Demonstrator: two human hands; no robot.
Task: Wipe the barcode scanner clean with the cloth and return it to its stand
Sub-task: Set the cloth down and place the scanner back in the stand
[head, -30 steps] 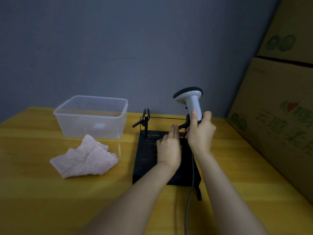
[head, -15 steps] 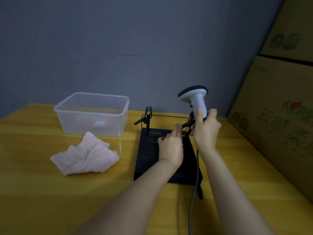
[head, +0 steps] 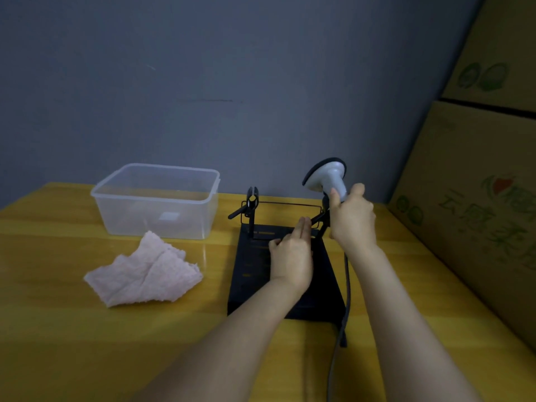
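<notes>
Tilted further left since a moment ago, barcode scanner [head: 327, 177] clenched by its handle in right hand [head: 352, 217], above back right of black stand [head: 255, 274]. Left hand [head: 291, 255] flat, grasping nothing, pressing stand. Pink cloth [head: 143, 272] lying left on table [head: 72, 329].

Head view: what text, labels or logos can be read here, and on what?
Cardboard boxes: large green printed characters beside a red and green logo, too blurred to read.
Plastic tub: a small white label, nothing legible.
Scanner, stand, cloth: no text visible.
</notes>
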